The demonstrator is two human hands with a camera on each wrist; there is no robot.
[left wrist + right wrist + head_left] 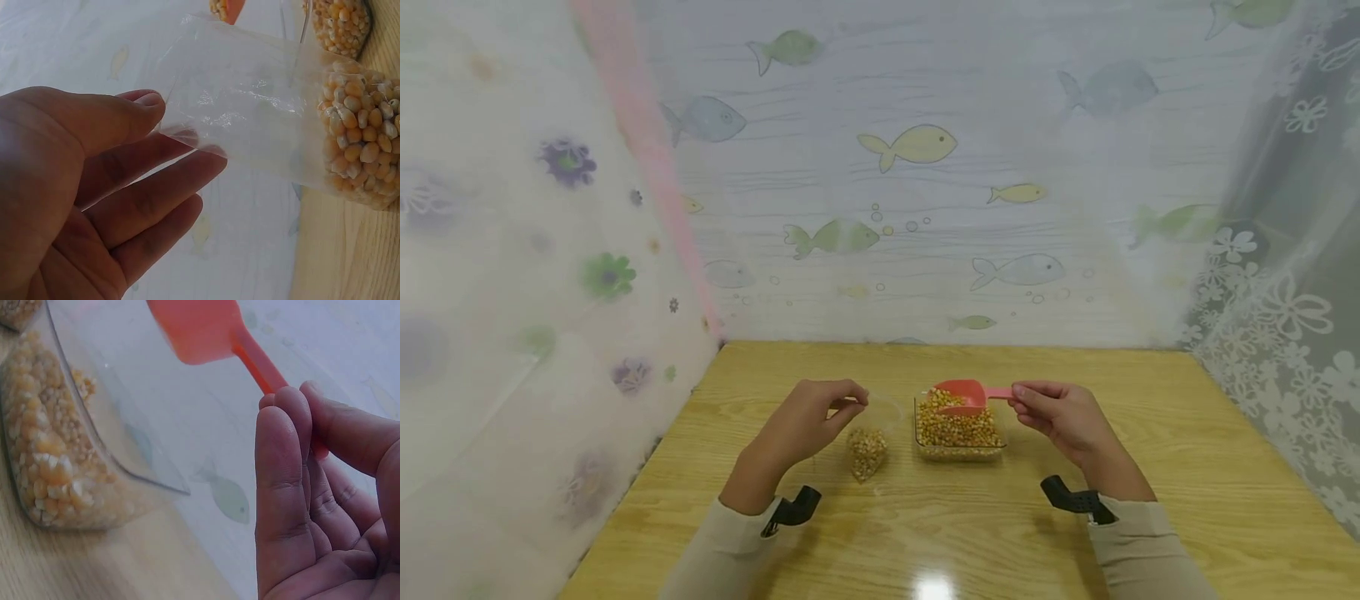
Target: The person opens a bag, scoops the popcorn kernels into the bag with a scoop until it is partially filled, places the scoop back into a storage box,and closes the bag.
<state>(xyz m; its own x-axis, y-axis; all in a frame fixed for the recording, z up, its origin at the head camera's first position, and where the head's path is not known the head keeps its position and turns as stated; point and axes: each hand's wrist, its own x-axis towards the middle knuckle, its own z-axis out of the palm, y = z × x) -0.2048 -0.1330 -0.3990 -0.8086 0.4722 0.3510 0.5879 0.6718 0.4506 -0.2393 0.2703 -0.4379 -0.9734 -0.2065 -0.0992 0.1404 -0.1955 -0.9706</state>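
A clear plastic bag (359,134) with corn kernels in its bottom hangs from my left hand (815,417), whose thumb and fingertips pinch the rim of its mouth. In the head view the bag (867,452) is left of a clear glass container (958,454) full of corn kernels (955,431). My right hand (1060,412) grips the handle of a red scoop (976,396) between thumb and fingers. Kernels lie in the scoop's bowl, which is over the container in the head view. From the right wrist, the scoop (203,331) shows above the container's rim (112,459).
Everything stands on a wood-grain table (880,533). A pale curtain printed with fish (917,146) rises behind the table's far edge. Flower-patterned sheets (550,333) hang along the left and right sides.
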